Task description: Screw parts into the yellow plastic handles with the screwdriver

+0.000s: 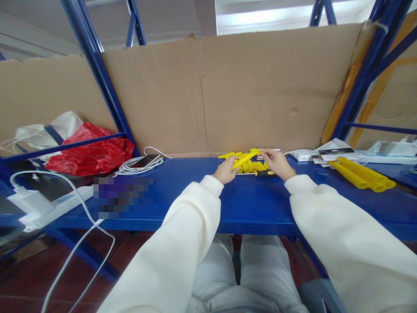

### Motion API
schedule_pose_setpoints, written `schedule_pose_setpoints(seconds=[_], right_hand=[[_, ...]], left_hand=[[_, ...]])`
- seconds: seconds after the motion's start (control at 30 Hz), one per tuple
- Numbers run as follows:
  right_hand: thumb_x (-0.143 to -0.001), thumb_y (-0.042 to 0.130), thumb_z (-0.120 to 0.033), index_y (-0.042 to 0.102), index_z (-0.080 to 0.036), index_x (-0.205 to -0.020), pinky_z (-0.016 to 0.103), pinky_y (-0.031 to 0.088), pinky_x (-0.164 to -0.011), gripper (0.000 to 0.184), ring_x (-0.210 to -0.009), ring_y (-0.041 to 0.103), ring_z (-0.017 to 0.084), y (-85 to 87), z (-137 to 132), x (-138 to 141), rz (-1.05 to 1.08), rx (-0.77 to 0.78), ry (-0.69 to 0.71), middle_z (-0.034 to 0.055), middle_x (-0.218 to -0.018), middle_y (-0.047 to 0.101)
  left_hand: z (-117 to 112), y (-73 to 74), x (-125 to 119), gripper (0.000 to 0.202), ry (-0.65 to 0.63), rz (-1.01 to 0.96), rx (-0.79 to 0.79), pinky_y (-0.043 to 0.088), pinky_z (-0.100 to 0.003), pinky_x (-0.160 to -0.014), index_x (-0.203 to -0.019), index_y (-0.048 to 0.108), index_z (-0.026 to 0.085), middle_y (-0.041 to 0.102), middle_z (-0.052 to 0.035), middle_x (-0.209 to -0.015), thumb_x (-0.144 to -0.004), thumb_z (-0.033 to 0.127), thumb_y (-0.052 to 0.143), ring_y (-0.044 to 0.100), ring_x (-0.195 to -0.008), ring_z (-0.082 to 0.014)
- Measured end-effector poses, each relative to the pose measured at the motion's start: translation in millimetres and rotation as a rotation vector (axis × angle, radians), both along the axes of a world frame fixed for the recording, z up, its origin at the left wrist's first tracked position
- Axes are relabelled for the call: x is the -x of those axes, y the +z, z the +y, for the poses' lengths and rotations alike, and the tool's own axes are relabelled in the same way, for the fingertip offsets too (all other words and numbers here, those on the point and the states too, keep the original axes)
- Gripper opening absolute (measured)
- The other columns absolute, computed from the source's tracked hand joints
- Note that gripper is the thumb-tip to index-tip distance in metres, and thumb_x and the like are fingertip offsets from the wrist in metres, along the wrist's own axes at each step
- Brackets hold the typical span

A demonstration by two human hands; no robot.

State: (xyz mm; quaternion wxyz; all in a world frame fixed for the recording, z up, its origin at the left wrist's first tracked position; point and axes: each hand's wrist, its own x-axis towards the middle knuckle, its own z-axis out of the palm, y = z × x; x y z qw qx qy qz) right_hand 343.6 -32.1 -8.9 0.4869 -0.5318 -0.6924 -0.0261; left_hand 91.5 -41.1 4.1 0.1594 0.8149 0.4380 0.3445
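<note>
Between my hands, just above the blue table, a yellow tube (pixel 245 160) is held at a slant, its right end higher than its left. My left hand (pixel 226 170) is closed around the lower left end. At the upper right end, the fingers of my right hand (pixel 276 162) pinch the tube near its tip. Behind and below it lie several short yellow pieces (pixel 249 167) in a cluster, partly covered by the tube and my hands. A black and yellow tool handle (pixel 264 173) lies beside my right hand; its kind is hard to make out.
Several larger yellow tubes (pixel 361 174) lie at the right, beside white packets (pixel 337 150). A coiled white cable (pixel 140 164), a power strip (pixel 55 208) and a red plastic bag (pixel 93 148) are at the left. A cardboard panel (pixel 244 91) stands behind the blue table (pixel 254 200).
</note>
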Motion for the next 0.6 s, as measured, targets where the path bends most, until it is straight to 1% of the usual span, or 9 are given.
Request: schedule_pose_setpoints(seconds=[0.07,0.13,0.23,0.3,0.4,0.5,0.6], right_hand=[[-0.101,0.059,-0.040,0.082,-0.019,-0.117,0.048,0.061,-0.099,0.035,-0.106,0.077,0.031,-1.0,-2,7,-0.015,0.000,0.062,0.0140,-0.115,0.081],[-0.101,0.061,-0.041,0.084,-0.022,-0.115,0.047,0.061,-0.099,0.033,-0.107,0.076,0.030,-2.0,-4,15,-0.064,-0.002,0.152,0.0124,-0.114,0.081],[-0.099,0.066,-0.037,0.086,-0.025,-0.108,0.045,0.060,-0.103,0.026,-0.110,0.075,0.028,-2.4,-9,28,-0.170,0.003,0.275,0.0107,-0.113,0.081],[-0.098,0.067,-0.032,0.087,-0.026,-0.107,0.044,0.059,-0.104,0.023,-0.112,0.075,0.027,-2.1,-13,35,-0.212,0.013,0.325,0.0100,-0.115,0.081],[-0.097,0.065,-0.027,0.087,-0.027,-0.111,0.045,0.059,-0.105,0.025,-0.113,0.075,0.027,-1.7,-16,40,-0.238,0.045,0.371,0.0089,-0.116,0.081],[-0.097,0.065,-0.027,0.086,-0.027,-0.115,0.044,0.060,-0.104,0.028,-0.113,0.076,0.027,-2.6,-17,42,-0.243,0.090,0.391,0.0083,-0.112,0.082],[-0.097,0.063,-0.026,0.085,-0.026,-0.118,0.043,0.062,-0.099,0.030,-0.109,0.077,0.027,-2.9,-15,42,-0.235,0.133,0.380,0.0083,-0.109,0.082]], left_hand=[[0,-0.5,0,0.043,0.027,0.002,-0.007,0.049,-0.048,-0.118,-0.127,0.065,0.025,0.071,-0.0120,-0.141,-0.086,0.013,0.071,0.066,-0.132,-0.0295],[1,-1.0,0,0.043,0.044,-0.013,-0.018,0.049,-0.047,-0.118,-0.126,0.067,0.024,0.072,-0.0125,-0.140,-0.085,0.011,0.071,0.067,-0.131,-0.0292],[2,-1.7,1,0.041,0.057,-0.005,-0.035,0.050,-0.043,-0.117,-0.126,0.068,0.022,0.072,-0.0137,-0.139,-0.087,0.008,0.067,0.068,-0.130,-0.0284],[3,-2.1,1,0.039,0.074,0.020,-0.044,0.050,-0.041,-0.116,-0.126,0.069,0.020,0.072,-0.0150,-0.138,-0.089,0.008,0.065,0.068,-0.129,-0.0283],[3,-2.1,1,0.034,0.108,0.062,-0.046,0.049,-0.038,-0.116,-0.125,0.071,0.018,0.073,-0.0172,-0.137,-0.092,0.009,0.065,0.068,-0.131,-0.0285],[3,-1.3,0,0.030,0.141,0.076,-0.045,0.049,-0.037,-0.114,-0.121,0.073,0.019,0.074,-0.0166,-0.137,-0.093,0.012,0.068,0.068,-0.132,-0.0285],[2,0.6,0,0.028,0.187,0.084,-0.044,0.050,-0.036,-0.112,-0.120,0.074,0.019,0.074,-0.0159,-0.137,-0.092,0.015,0.071,0.069,-0.131,-0.0288]])
